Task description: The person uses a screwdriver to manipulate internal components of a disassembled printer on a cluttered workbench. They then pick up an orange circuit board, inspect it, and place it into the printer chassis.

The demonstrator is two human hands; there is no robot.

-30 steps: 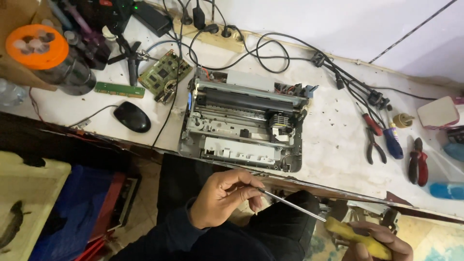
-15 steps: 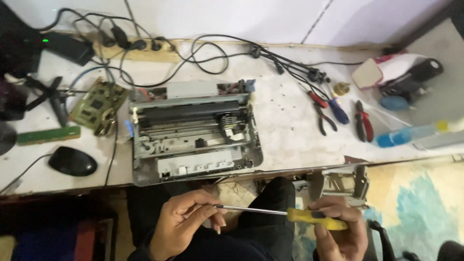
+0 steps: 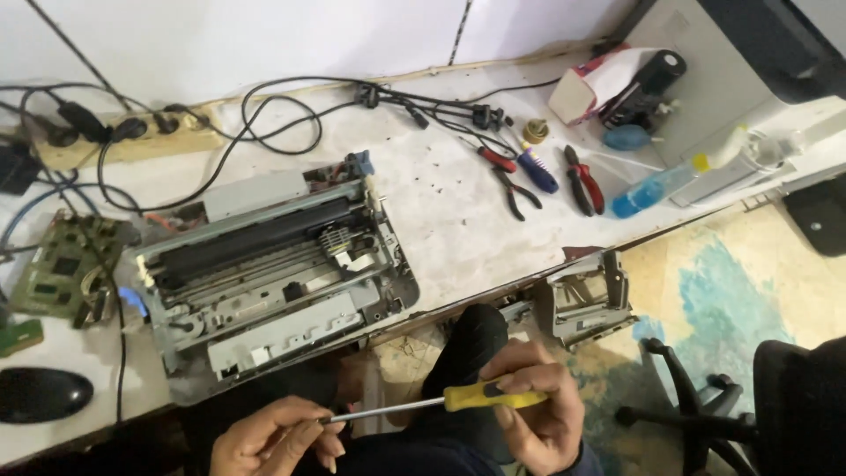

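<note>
The right hand (image 3: 538, 405) grips the yellow-handled steel screwdriver (image 3: 441, 405), stiff and light; the left hand (image 3: 273, 436), at nine o'clock, seemingly pinches its slippery tip.

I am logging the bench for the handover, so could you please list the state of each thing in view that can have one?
Printer: cover off, mechanism exposed, on the bench.
Screwdriver: held level, clear of the bench.
Right hand: closed on the yellow handle.
Left hand: fingers pinching the shaft tip.
Power strip: several plugs in.
Red pliers: lying closed.
Circuit board: loose beside the printer.
</note>
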